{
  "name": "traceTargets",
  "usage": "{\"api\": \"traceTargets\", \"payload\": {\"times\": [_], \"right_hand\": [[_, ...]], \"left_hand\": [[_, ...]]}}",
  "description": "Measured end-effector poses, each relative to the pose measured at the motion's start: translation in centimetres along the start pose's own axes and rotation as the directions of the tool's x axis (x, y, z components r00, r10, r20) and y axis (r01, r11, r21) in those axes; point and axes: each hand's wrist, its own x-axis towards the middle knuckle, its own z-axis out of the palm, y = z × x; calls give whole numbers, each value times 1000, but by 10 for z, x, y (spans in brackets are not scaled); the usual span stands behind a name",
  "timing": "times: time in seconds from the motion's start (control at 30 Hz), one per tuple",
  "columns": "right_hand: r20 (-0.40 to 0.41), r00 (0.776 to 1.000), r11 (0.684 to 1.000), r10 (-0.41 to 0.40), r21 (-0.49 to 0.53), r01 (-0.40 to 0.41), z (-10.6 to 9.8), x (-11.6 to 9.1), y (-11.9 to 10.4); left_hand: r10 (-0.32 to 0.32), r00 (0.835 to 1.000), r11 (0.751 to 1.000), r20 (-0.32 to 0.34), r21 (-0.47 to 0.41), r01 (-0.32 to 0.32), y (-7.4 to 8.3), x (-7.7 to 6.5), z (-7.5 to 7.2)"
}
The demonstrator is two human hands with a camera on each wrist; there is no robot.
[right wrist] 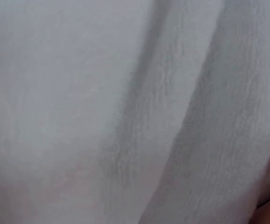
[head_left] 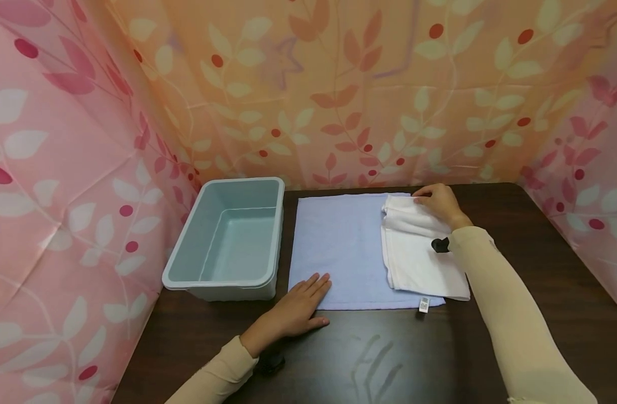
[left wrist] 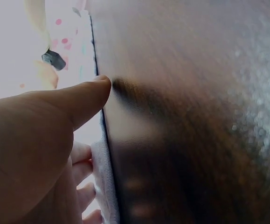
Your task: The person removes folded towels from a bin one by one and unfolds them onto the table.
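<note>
Folding looks partly done: white towel (head_left: pixel 419 247) lies folded on the blue towel (head_left: pixel 339 247) at 3 o'clock. Right hand (head_left: pixel 440 202) fingers pinch its far corner. Left hand (head_left: pixel 298 306) presses flat at 7 o'clock. Tub (head_left: pixel 228 280) holds nothing yet.

I can read no words, brands or numbers anywhere here. The only label is a small tag (head_left: pixel 423 304) at the near edge of the light blue towel (head_left: pixel 339 247) on my table (head_left: pixel 540 269); its print is too small to make out.
</note>
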Motion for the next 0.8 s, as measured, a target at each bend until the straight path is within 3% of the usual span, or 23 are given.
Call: {"api": "traceTargets", "payload": {"times": [0.17,0.33,0.8], "right_hand": [[29,1000,1000,4,-15,-4,-3,-2,4],[-22,1000,1000,-12,-16,11,-9,-8,5],[-47,998,999,-36,-5,36,-30,-57,21]], "left_hand": [[3,1000,1000,-4,7,-3,1,0,1],[5,1000,1000,-7,6,-5,-1,1,3],[5,1000,1000,10,-24,-5,-1,2,-3]]}}
